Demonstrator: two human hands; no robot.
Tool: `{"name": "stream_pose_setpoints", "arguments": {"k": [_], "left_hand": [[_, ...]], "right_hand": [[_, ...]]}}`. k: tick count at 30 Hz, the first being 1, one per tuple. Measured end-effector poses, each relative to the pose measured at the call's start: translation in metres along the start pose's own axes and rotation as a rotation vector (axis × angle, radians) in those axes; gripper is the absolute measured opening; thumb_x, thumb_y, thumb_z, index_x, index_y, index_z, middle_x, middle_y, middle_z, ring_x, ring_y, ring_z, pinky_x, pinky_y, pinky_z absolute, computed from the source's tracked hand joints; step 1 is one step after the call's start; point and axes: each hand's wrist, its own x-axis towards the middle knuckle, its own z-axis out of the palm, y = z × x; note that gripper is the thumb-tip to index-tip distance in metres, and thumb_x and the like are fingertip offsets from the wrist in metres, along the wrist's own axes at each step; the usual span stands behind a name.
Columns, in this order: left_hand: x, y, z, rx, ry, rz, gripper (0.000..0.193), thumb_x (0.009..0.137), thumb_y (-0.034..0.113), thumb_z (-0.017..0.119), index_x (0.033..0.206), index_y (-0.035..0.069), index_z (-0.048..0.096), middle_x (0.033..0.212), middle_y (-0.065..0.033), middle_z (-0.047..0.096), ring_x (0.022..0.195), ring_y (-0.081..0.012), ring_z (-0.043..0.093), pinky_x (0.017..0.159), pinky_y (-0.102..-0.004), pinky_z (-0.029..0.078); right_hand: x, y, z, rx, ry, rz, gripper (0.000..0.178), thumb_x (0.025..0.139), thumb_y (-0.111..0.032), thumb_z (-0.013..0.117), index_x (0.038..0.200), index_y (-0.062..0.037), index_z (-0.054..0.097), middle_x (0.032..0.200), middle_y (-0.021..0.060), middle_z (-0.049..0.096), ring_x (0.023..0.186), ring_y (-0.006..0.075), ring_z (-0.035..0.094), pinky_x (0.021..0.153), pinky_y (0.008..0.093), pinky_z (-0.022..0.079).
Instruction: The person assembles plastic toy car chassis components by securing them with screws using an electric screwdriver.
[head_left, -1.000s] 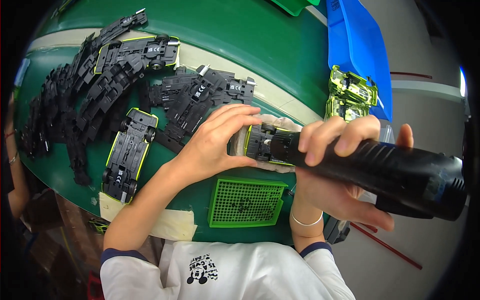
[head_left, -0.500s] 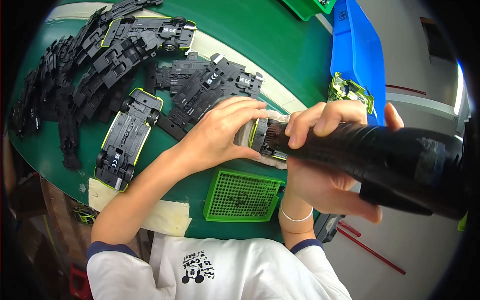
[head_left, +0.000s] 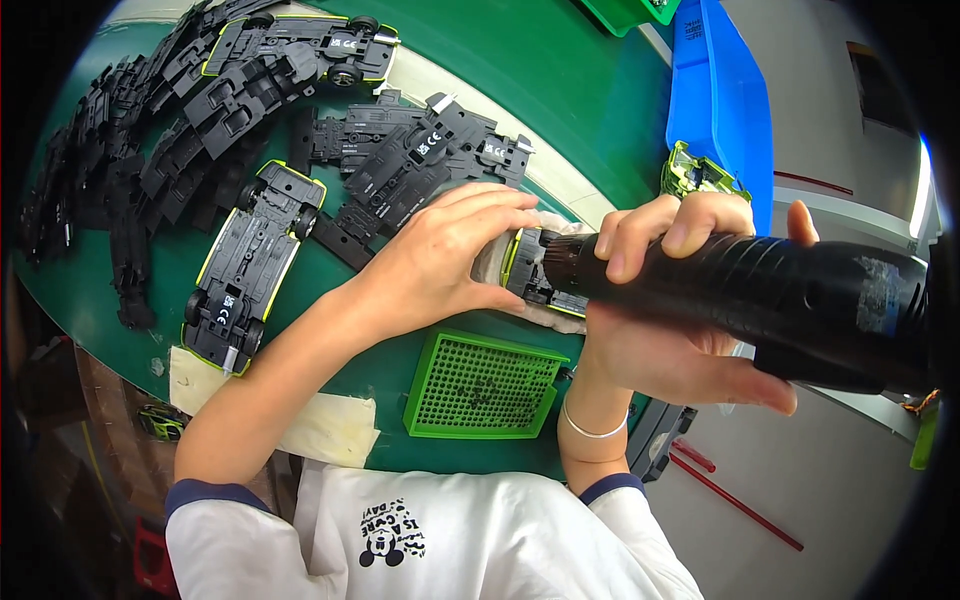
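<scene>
Worktable (head_left: 560,75) spreads green across my view, a heap of black chassis plates (head_left: 235,110) over its far left. At far right I have a long blue bin (head_left: 742,105); yellow-green car shells (head_left: 698,172) sit at its near end, whether inside I cannot tell. The right hand (head_left: 645,350) is wrapped firmly around a black power screwdriver (head_left: 770,300). Nearer me, by centre, sits a green perforated tray (head_left: 470,431); a green container (head_left: 625,18) shows partly at the far edge. I see the left hand (head_left: 435,255) curved around the left end of an upturned toy car (head_left: 523,262), well apart from the right; whether it squeezes, I cannot tell. The car lies in a pale cradle (head_left: 490,263) right of centre, partly under the screwdriver's front. Small dark pieces (head_left: 485,392) cluster mid-tray; tiny bits (head_left: 660,4) show in the container.
</scene>
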Motion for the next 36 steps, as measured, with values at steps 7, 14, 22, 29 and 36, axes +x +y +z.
{"name": "stream_pose_setpoints", "arguments": {"k": [7, 14, 22, 29, 36], "left_hand": [[-0.0002, 0.0, 0.0008, -0.011, 0.004, -0.005, 0.066, 0.057, 0.015, 0.084, 0.117, 0.005, 0.057, 0.126, -0.0119, 0.056, 0.118, -0.0312, 0.051, 0.101, -0.0423, 0.041], [0.0011, 0.0003, 0.0026, -0.021, 0.009, -0.003, 0.065, 0.057, 0.015, 0.084, 0.116, 0.005, 0.058, 0.125, -0.0118, 0.056, 0.117, -0.031, 0.052, 0.101, -0.042, 0.041], [0.0017, 0.0006, 0.004, -0.022, 0.02, 0.0, 0.066, 0.056, 0.014, 0.084, 0.116, 0.005, 0.058, 0.125, -0.0117, 0.057, 0.117, -0.031, 0.052, 0.1, -0.0421, 0.042], [0.0009, 0.0006, 0.0052, -0.032, 0.041, -0.006, 0.065, 0.057, 0.016, 0.084, 0.114, 0.004, 0.058, 0.124, -0.0122, 0.057, 0.116, -0.0318, 0.052, 0.099, -0.0421, 0.042], [-0.0007, 0.0006, 0.0051, -0.024, 0.05, -0.003, 0.064, 0.057, 0.016, 0.084, 0.114, 0.003, 0.058, 0.124, -0.0125, 0.057, 0.117, -0.0319, 0.052, 0.1, -0.0416, 0.042]], "right_hand": [[-0.0032, -0.0057, 0.0062, -0.037, 0.05, 0.001, 0.101, 0.071, -0.085, 0.037, 0.142, -0.0157, 0.017, 0.089, 0.0143, 0.047, 0.053, 0.0214, 0.051, 0.046, 0.0349, 0.045], [-0.0012, -0.0043, 0.0049, -0.056, 0.048, -0.012, 0.102, 0.071, -0.086, 0.035, 0.142, -0.0142, 0.018, 0.088, 0.014, 0.046, 0.053, 0.0205, 0.05, 0.045, 0.0336, 0.044], [-0.0006, -0.0037, 0.0011, -0.056, -0.014, -0.029, 0.104, 0.071, -0.086, 0.034, 0.142, -0.0135, 0.016, 0.086, 0.0139, 0.046, 0.05, 0.0185, 0.049, 0.042, 0.0304, 0.042], [-0.0024, 0.0011, 0.0065, 0.001, 0.042, 0.0, 0.098, 0.074, -0.084, 0.03, 0.141, -0.0142, 0.015, 0.081, 0.0128, 0.047, 0.047, 0.0169, 0.047, 0.041, 0.0296, 0.042], [-0.0001, -0.0002, 0.0035, -0.011, -0.035, 0.019, 0.091, 0.079, -0.08, 0.029, 0.141, -0.0148, 0.014, 0.08, 0.0123, 0.047, 0.045, 0.0165, 0.048, 0.039, 0.0301, 0.043]]}}
